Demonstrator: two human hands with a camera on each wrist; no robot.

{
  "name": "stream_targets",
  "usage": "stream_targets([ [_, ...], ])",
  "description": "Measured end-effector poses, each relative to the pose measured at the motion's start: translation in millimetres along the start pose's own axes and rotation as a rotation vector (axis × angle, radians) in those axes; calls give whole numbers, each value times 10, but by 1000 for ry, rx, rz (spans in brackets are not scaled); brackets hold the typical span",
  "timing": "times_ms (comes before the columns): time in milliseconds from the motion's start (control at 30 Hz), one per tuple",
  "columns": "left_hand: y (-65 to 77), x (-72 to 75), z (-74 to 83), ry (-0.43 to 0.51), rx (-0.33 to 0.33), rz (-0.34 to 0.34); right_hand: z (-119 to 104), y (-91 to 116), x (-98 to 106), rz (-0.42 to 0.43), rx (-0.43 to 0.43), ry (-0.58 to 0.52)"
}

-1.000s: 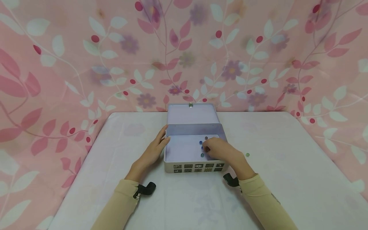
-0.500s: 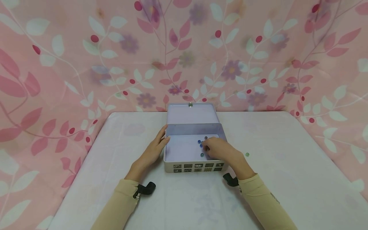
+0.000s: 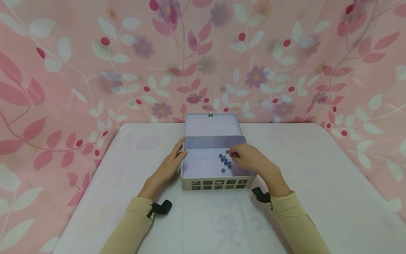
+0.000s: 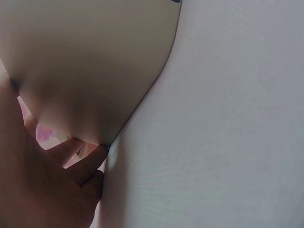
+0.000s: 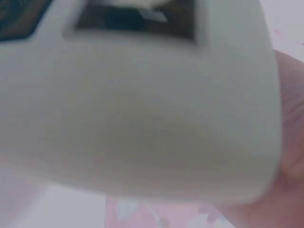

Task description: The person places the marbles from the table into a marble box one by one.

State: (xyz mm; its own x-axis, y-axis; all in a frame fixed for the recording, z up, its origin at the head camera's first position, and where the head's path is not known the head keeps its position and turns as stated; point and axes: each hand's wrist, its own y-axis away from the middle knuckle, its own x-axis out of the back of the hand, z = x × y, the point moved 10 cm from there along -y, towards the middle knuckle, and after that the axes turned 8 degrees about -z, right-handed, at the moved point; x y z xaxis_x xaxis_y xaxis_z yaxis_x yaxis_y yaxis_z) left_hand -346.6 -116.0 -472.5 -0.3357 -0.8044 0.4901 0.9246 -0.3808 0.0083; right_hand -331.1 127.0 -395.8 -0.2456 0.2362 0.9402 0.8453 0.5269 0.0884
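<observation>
A hinged tin box (image 3: 219, 183), lid (image 3: 210, 126) raised at the back, stands on the table. Several blue and greenish glass marbles (image 3: 226, 163) lie on its floor, right of the middle. My left hand (image 3: 169, 164) holds the box's left wall, thumb over the rim and fingers along the outside. In the left wrist view those fingers (image 4: 88, 164) lie against the wall near its lower edge. My right hand (image 3: 252, 158) hangs over the box's right side, fingers loosely bent beside the marbles, with none visible in them. The right wrist view mostly shows the box's outer wall (image 5: 142, 118).
A white cloth covers the table (image 3: 304, 169). Behind it hangs a pink flowered curtain (image 3: 203, 63). Black wrist cameras (image 3: 161, 207) sit on both sleeves.
My right hand has shifted right and up from the box floor, and more marbles show where it was. The green marble on the table is now hidden by that arm. The left hand stays put.
</observation>
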Motion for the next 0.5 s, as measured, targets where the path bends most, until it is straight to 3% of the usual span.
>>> stream_targets([
  [233, 3, -2, 4, 2, 3, -4, 73, 110, 283, 92, -6, -23],
  [433, 5, -8, 13, 2, 1, -7, 283, 226, 440, 138, -79, -24],
  [500, 54, -2, 119, 7, 12, -25, 378, 271, 461, 120, -110, -31],
])
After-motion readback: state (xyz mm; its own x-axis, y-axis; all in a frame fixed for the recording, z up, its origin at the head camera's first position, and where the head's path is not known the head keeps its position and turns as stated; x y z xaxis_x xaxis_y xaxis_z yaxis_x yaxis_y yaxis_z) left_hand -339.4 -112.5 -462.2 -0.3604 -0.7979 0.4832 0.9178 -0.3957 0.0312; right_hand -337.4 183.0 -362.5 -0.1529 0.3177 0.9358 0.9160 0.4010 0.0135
